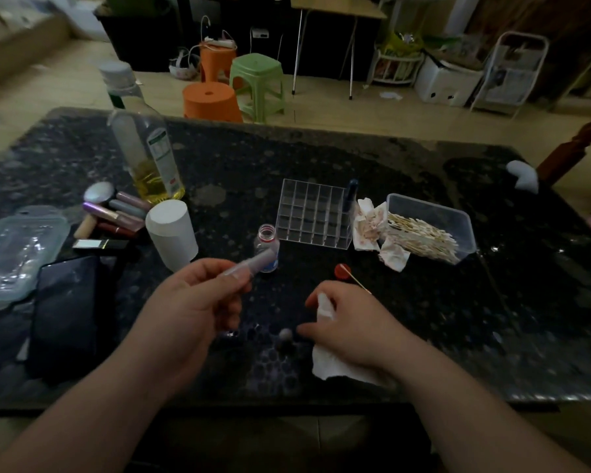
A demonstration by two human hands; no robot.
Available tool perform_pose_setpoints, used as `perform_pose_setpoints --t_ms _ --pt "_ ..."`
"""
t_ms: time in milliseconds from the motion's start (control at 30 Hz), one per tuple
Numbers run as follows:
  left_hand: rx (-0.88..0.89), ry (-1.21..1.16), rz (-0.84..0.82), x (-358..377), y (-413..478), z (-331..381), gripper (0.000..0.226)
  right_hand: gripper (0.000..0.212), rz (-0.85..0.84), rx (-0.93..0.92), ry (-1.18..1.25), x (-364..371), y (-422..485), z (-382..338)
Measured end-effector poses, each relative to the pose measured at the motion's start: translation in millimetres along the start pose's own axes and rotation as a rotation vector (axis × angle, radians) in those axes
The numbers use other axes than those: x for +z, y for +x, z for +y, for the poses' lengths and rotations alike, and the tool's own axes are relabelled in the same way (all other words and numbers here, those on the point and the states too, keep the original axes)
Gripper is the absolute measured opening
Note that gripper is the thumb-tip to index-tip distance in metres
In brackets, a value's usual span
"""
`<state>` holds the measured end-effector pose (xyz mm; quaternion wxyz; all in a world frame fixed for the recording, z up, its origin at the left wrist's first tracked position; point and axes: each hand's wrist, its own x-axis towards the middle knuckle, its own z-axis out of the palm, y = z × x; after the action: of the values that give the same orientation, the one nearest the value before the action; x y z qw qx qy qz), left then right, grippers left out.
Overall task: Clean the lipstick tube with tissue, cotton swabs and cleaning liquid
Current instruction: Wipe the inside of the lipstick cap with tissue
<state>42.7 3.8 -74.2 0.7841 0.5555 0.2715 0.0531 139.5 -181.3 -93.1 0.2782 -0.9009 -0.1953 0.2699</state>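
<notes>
My left hand [198,298] holds a pale pink lipstick tube [253,262] raised above the dark table, its end pointing up and right. My right hand [348,319] rests on the table, closed on a white tissue [328,365] that spreads under the palm. A small dark cap [285,336] lies between my hands. The small open bottle of cleaning liquid [268,242] stands just behind the tube, its red cap [342,271] and one cotton swab [359,283] lying to the right. A clear box of cotton swabs [430,227] sits at the right.
A clear grid organiser [314,213] holds one dark tube. Stained used tissues [372,230] lie beside it. At the left stand a tissue roll [173,233], an oil bottle [147,158], several lipsticks [116,213], a phone [65,312] and a plastic lid [17,247].
</notes>
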Motion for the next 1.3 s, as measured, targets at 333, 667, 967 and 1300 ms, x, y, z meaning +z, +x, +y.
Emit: perform_pose_setpoints --t_ms 333,667,967,1300 --pt "-0.109 0.05 -0.006 -22 -4 -8 0.037 0.012 -0.08 -0.029 -0.263 44 16 -20" --pt "-0.133 -0.087 -0.021 -20 -2 -7 0.012 0.008 -0.053 -0.027 0.398 20 10 -26" --pt "0.029 -0.094 -0.155 -4 -8 -2 0.009 0.018 -0.159 -0.099 1.146 -12 -3 -15" --pt "0.179 0.375 -0.151 13 -11 2 0.019 0.016 -0.017 -0.264 1.033 -16 -20 -10"
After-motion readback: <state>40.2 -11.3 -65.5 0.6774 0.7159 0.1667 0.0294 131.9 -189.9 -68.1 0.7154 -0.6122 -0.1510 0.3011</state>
